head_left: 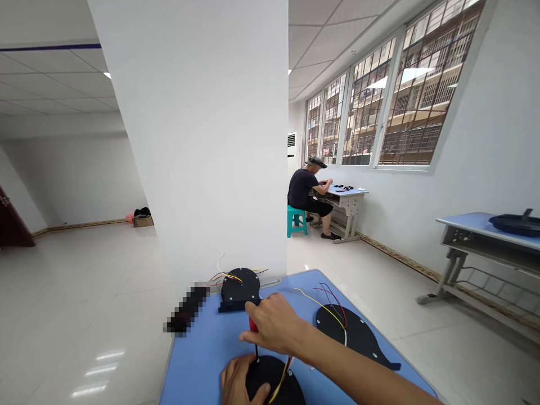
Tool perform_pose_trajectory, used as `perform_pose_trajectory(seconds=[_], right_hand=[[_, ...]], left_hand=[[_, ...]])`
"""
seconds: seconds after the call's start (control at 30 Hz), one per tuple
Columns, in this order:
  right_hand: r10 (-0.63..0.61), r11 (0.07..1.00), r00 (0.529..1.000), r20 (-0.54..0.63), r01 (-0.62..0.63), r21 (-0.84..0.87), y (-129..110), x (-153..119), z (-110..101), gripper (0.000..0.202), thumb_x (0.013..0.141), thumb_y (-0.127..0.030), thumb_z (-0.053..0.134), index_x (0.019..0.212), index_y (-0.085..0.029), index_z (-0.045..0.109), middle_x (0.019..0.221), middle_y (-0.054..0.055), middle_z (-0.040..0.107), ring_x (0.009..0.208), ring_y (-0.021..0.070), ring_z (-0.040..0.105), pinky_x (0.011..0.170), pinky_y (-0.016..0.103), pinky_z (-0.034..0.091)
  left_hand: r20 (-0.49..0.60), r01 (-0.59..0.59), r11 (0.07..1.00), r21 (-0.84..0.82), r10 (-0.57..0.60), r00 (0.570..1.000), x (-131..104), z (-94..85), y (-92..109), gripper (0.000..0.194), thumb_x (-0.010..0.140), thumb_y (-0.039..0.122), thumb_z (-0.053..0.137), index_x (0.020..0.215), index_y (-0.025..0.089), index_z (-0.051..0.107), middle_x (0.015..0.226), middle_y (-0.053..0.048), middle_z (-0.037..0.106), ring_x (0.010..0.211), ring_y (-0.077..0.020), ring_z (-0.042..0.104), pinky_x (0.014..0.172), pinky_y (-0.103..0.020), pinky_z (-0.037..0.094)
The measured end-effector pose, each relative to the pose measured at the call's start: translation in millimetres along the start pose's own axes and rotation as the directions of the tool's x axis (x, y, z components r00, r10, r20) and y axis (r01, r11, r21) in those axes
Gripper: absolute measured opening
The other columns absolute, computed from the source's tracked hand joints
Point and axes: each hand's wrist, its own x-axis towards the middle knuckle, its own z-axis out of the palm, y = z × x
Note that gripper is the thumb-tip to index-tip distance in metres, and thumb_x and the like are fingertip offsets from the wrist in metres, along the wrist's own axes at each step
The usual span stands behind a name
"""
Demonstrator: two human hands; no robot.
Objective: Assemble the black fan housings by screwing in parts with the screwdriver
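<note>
My right hand point(274, 325) is closed round the red handle of a screwdriver point(253, 325), held upright. Its dark shaft comes down onto a screw near the edge of a round black housing point(270, 382) at the bottom of the view. Yellow, white and red wires lie across that housing. Around the housing's left side, my left hand point(238, 379) grips it, thumb on top and fingers at the edge. A second black housing point(240, 289) with wires sits behind my hands, and a third point(350, 329) lies to the right on the blue table point(206, 349).
A blurred dark object point(188, 309) is at the table's left edge. A white pillar point(202, 140) stands behind the table. Farther back, a person point(301, 188) sits at another desk point(348, 194). A black tray point(517, 223) rests on a desk at right.
</note>
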Motion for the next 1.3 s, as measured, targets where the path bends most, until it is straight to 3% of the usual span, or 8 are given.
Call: perform_pose_trajectory(seconds=[0.23, 0.37, 0.47, 0.63, 0.83, 0.97, 1.13, 1.3], right_hand=[[-0.235, 0.968, 0.966, 0.109, 0.243, -0.061, 4, 7, -15, 0.011, 0.083, -0.024, 0.059, 0.093, -0.024, 0.063, 0.084, 0.003, 0.074, 0.074, 0.0212, 0.067, 0.055, 0.026, 0.036], [-0.164, 0.978, 0.983, 0.087, 0.174, -0.118, 0, 10, -9, 0.024, 0.088, -0.037, 0.056, 0.094, -0.016, 0.065, 0.079, 0.012, 0.073, 0.068, 0.026, 0.067, 0.056, 0.03, 0.04], [-0.17, 0.975, 0.982, 0.087, 0.181, -0.128, 0, 14, -6, 0.025, 0.091, -0.033, 0.052, 0.094, -0.012, 0.065, 0.077, 0.014, 0.073, 0.068, 0.0263, 0.067, 0.06, 0.032, 0.042], [-0.367, 0.925, 0.921, 0.13, 0.377, -0.056, 11, 20, -14, 0.012, 0.08, -0.022, 0.065, 0.092, -0.026, 0.065, 0.095, 0.0, 0.072, 0.089, 0.0192, 0.065, 0.077, 0.029, 0.043], [-0.225, 0.967, 0.972, 0.072, 0.231, -0.105, 9, 15, -12, 0.025, 0.093, -0.026, 0.046, 0.105, -0.01, 0.061, 0.087, 0.015, 0.072, 0.077, 0.0267, 0.067, 0.07, 0.037, 0.045], [-0.321, 0.945, 0.94, 0.119, 0.327, -0.03, 5, 13, -10, 0.028, 0.079, -0.023, 0.062, 0.107, -0.018, 0.06, 0.104, 0.007, 0.071, 0.084, 0.0206, 0.067, 0.073, 0.029, 0.046], [-0.243, 0.969, 0.966, 0.091, 0.246, -0.019, 6, 15, -7, 0.023, 0.09, -0.02, 0.045, 0.106, -0.012, 0.059, 0.098, 0.015, 0.071, 0.079, 0.0254, 0.068, 0.066, 0.034, 0.047], [-0.316, 0.949, 0.944, 0.095, 0.313, 0.042, 6, 16, -6, 0.025, 0.081, -0.027, 0.06, 0.105, -0.019, 0.062, 0.1, 0.008, 0.071, 0.086, 0.0243, 0.066, 0.074, 0.033, 0.045]], left_hand=[[-0.024, -0.037, 0.999, -0.003, 0.037, 0.999, 0, 2.7, -5, 0.047, 0.068, 0.032, 0.063, 0.113, 0.019, 0.068, 0.114, -0.011, 0.07, 0.111, -0.0317, 0.06, 0.099, -0.042, 0.043], [-0.004, -0.014, 1.0, 0.002, 0.014, 1.0, 0, 2.4, -4, 0.047, 0.069, 0.032, 0.062, 0.114, 0.019, 0.068, 0.116, -0.011, 0.069, 0.112, -0.0315, 0.059, 0.1, -0.042, 0.042], [0.02, -0.017, 1.0, 0.007, 0.017, 1.0, 1, 1.4, -2, 0.048, 0.069, 0.03, 0.061, 0.115, 0.019, 0.067, 0.117, -0.01, 0.069, 0.113, -0.0308, 0.058, 0.101, -0.042, 0.041], [0.041, -0.045, 0.999, -0.011, 0.046, 0.998, 1, -0.2, -2, 0.049, 0.068, 0.028, 0.061, 0.116, 0.02, 0.066, 0.118, -0.009, 0.069, 0.114, -0.0302, 0.058, 0.101, -0.042, 0.04], [0.046, -0.021, 0.999, 0.024, 0.02, 0.999, 1, 2.4, -2, 0.054, 0.066, 0.025, 0.059, 0.119, 0.017, 0.065, 0.121, -0.011, 0.068, 0.116, -0.0303, 0.057, 0.103, -0.042, 0.039], [0.019, -0.034, 0.999, 0.015, 0.034, 0.999, 1, 4.9, -5, 0.053, 0.069, 0.031, 0.061, 0.119, 0.015, 0.065, 0.119, -0.012, 0.069, 0.115, -0.0304, 0.058, 0.101, -0.042, 0.041], [-0.01, -0.058, 0.998, 0.005, 0.058, 0.998, 6, 0.5, -7, 0.04, 0.076, 0.028, 0.057, 0.113, 0.021, 0.069, 0.114, -0.008, 0.072, 0.111, -0.027, 0.062, 0.099, -0.042, 0.044], [-0.018, -0.064, 0.996, 0.056, 0.065, 0.998, 18, -7.7, 4, 0.024, 0.08, 0.022, 0.056, 0.095, 0.021, 0.074, 0.097, -0.006, 0.076, 0.097, -0.0253, 0.068, 0.088, -0.039, 0.051]])
